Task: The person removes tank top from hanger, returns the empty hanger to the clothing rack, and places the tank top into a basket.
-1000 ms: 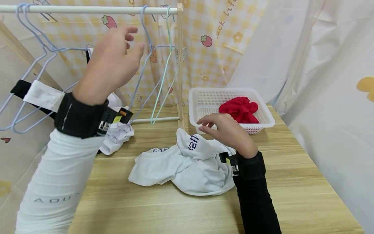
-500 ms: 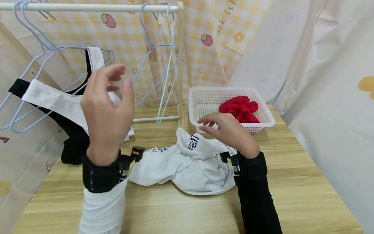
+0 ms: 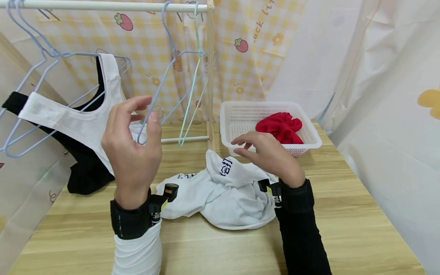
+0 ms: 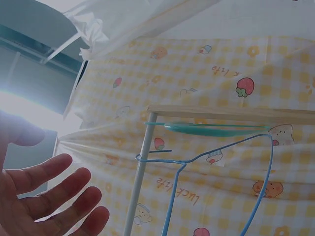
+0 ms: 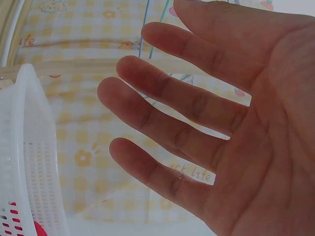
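My left hand (image 3: 134, 152) is raised in front of the rack, fingers relaxed and holding nothing; in the left wrist view its fingers (image 4: 74, 196) are spread. Behind it hang a white tank top (image 3: 86, 122) and a black tank top (image 3: 86, 173) on blue hangers. Over the right part of a crumpled white garment (image 3: 223, 198) with dark lettering, my right hand (image 3: 269, 154) hovers, palm down. Loosely bent fingers (image 5: 147, 115) with nothing in them show in the right wrist view. A bare blue hanger (image 3: 170, 65) and a mint green hanger (image 3: 196, 76) hang at the rod's right end.
The rack's white rod (image 3: 103, 5) runs along the top left to a wooden post (image 3: 210, 76). A white plastic basket (image 3: 237, 110) holding a red cloth (image 3: 280, 128) stands at the back right of the wooden table (image 3: 357, 221). Curtains hang behind.
My left hand has come down from near the rod toward the table, uncovering the hung tank tops. The mint green hanger has swung slightly. My right hand has stayed in place.
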Tool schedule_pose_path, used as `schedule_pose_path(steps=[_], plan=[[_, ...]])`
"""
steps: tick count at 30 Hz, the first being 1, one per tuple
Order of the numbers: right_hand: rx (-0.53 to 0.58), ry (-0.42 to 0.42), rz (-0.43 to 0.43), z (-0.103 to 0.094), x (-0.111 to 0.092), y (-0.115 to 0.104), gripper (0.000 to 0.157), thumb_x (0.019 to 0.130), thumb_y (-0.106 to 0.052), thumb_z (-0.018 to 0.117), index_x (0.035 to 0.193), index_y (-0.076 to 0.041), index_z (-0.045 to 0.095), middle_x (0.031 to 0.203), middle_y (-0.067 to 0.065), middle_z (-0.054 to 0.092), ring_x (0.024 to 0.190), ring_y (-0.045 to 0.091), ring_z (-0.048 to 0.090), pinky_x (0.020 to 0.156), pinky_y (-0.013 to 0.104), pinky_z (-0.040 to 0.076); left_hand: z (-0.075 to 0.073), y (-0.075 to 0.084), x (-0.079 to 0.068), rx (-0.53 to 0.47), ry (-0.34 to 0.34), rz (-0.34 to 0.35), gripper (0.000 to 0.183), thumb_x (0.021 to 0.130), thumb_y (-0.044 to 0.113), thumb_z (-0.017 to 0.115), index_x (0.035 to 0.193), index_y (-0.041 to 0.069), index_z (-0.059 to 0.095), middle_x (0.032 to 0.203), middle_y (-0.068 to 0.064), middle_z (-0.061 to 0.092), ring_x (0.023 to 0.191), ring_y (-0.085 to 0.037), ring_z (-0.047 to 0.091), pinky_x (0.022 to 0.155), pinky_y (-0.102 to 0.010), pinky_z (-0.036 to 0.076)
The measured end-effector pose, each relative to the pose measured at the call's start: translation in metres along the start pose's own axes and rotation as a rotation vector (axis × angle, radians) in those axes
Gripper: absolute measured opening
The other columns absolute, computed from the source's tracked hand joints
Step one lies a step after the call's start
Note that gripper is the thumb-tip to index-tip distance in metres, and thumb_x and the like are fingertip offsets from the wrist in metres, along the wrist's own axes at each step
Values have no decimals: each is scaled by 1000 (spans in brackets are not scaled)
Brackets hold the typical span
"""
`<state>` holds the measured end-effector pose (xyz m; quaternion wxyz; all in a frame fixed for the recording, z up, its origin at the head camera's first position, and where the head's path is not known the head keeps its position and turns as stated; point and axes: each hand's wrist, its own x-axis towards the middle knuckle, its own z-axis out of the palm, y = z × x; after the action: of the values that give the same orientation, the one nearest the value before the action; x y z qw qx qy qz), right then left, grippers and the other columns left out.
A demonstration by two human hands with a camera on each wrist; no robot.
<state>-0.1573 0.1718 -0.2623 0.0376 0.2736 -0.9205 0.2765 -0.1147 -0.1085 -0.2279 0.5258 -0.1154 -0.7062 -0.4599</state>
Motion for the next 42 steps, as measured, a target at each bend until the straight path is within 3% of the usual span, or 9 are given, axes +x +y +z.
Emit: schedule_pose_path(steps=[10,15,21,27,31,35,38,42], plan=[[26,68,-26,-1,-1,-3,46,101,-18,77,146,-12,67,141,8,69,114,28,72,97,46,60,-13,-3,1,12,-5,11,35,98,20,62,121,-1,77,117,-15,78,113,-30,70,97,-24,53],[18,31,-66,3,2,-7,54,102,-19,77,153,-12,59,150,10,61,122,29,69,100,47,60,-15,-6,2,1,-7,-13,34,99,19,62,122,-2,76,117,-16,77,113,-28,69,98,-24,52],[-45,-125,-187,17,11,-9,57,101,-20,78,153,-10,58,154,14,55,133,31,62,111,47,56,-16,-7,3,5,-15,-21,32,99,15,62,121,-3,76,118,-17,77,113,-27,69,98,-24,52],[-155,-355,-355,40,20,-10,67,96,-26,85,154,-13,56,161,19,47,141,34,56,112,45,55,-19,-7,4,7,-16,-38,31,100,16,62,122,-1,76,117,-16,77,114,-27,69,99,-23,51],[-244,-540,-346,56,23,-8,89,87,-35,92,163,-23,47,173,20,31,155,41,42,116,50,52,-21,-7,4,6,-14,-42,31,100,16,62,122,-2,76,118,-17,77,114,-27,69,99,-23,51],[-349,-708,-312,73,23,-7,116,77,-41,99,171,-36,32,180,15,16,165,41,24,125,60,39,-22,-7,4,0,-16,-46,31,100,15,62,122,-2,76,118,-17,77,114,-27,69,99,-23,51],[-409,-783,-325,88,23,-7,130,71,-42,102,173,-41,22,183,11,7,168,37,14,126,61,37,-22,-8,4,-2,-20,-50,31,101,14,62,122,-2,76,118,-16,77,115,-26,69,99,-23,51],[-459,-834,-344,108,23,-7,137,68,-43,104,173,-44,16,184,6,0,169,36,10,121,58,45,-22,-9,4,-2,-29,-58,31,101,15,62,123,-2,76,119,-16,77,115,-26,69,99,-24,51]])
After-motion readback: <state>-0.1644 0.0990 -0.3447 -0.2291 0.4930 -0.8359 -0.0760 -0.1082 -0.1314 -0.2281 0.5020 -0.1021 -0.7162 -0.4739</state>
